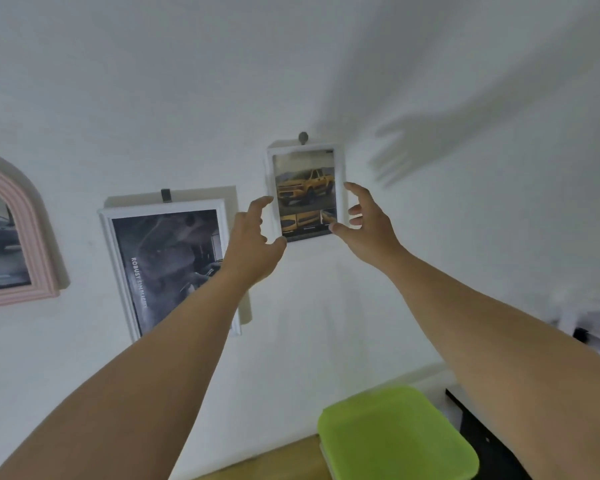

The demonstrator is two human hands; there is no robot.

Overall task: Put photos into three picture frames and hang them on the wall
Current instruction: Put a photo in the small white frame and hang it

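White wall (465, 237), hand shadow at upper right. Left grip (253, 244) and right grip (368, 226) clasped on side edges of small white frame (340, 174), yellow-truck photo (305, 188) inside, hanging from grey hook (303, 137). Just left: larger white frame (118, 271). Far left: pink arched frame (39, 244). Below: green tray (395, 434) on wooden worktop (274, 459).
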